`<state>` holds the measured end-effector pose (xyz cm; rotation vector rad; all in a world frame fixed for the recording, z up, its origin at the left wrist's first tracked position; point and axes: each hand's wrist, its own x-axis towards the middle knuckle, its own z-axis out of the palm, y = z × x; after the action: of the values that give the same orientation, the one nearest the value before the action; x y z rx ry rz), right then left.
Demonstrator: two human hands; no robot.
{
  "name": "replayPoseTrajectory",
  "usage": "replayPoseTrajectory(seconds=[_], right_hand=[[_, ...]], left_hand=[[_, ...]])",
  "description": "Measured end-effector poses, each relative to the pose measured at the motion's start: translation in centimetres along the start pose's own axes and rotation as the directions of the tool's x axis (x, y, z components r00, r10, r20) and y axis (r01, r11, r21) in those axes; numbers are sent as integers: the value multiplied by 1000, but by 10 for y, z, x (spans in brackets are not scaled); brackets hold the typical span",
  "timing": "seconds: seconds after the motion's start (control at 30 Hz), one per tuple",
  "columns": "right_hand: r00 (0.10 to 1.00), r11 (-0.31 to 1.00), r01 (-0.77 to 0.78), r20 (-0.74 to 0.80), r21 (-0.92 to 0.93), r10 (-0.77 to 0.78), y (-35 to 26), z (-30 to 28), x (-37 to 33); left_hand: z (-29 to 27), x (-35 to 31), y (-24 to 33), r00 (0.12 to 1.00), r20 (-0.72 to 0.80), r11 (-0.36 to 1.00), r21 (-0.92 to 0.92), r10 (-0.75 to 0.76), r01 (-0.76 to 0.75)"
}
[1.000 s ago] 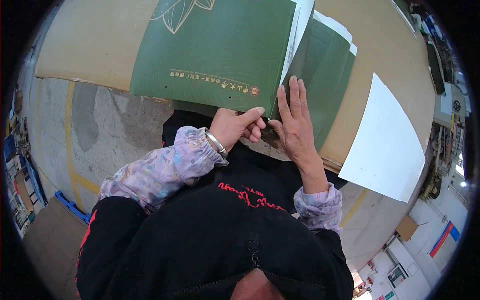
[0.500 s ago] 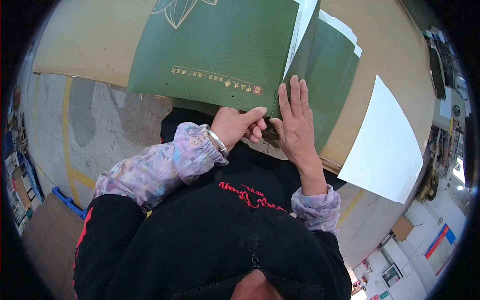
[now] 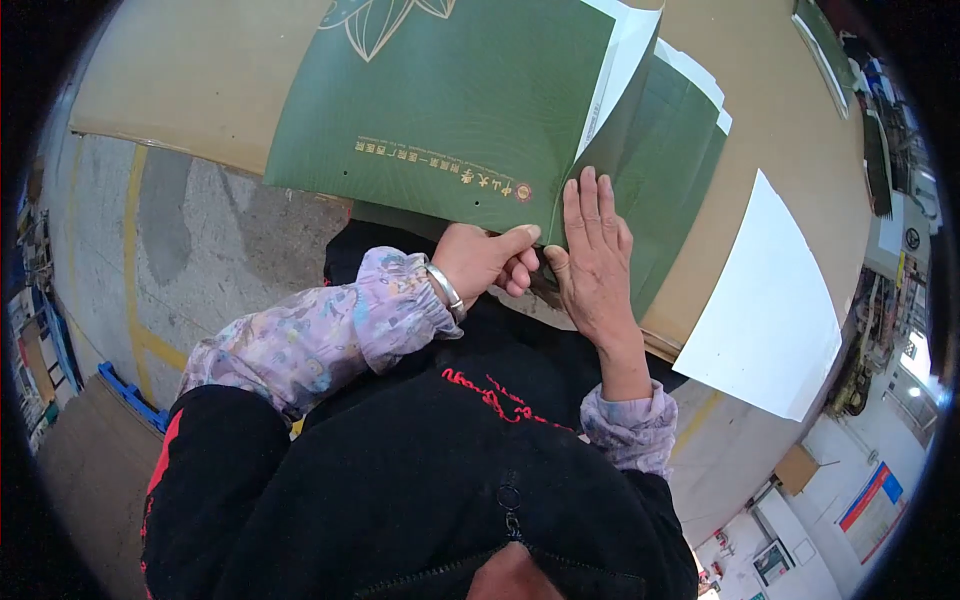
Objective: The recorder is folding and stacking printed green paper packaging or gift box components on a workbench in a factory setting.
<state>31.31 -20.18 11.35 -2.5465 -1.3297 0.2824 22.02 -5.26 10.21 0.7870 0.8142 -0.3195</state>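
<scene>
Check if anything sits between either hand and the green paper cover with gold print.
Nothing visible: the left hand pinches the green cover at its near edge; the right hand lies flat beside that, on green material. The white curved-edged paper sheet lies farther right.

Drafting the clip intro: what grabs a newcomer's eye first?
The big green printed cover, top centre, its near edge pinched by the left hand. The right hand lies, fingers outstretched, along its right side. A white sheet stands out farther right on the tan table.
</scene>
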Motion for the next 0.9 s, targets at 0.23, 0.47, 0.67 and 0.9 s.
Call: replayPoseTrajectory(seconds=[0.23,0.47,0.67,0.9], right_hand=[[997,995,64,37,76,-67,17,-6,15],[984,989,62,-173,134,-38,33,6,39],[989,994,81,-129,74,-71,35,6,40],[992,996,84,-96,24,-81,36,2,41]], left_hand=[[0,-1,2,999,14,999,37,-40,40],[0,-3,5,999,14,998,57,-39,38],[1,-1,4,999,0,996,71,-45,45],[0,2,1,1000,14,998,69,-12,11]])
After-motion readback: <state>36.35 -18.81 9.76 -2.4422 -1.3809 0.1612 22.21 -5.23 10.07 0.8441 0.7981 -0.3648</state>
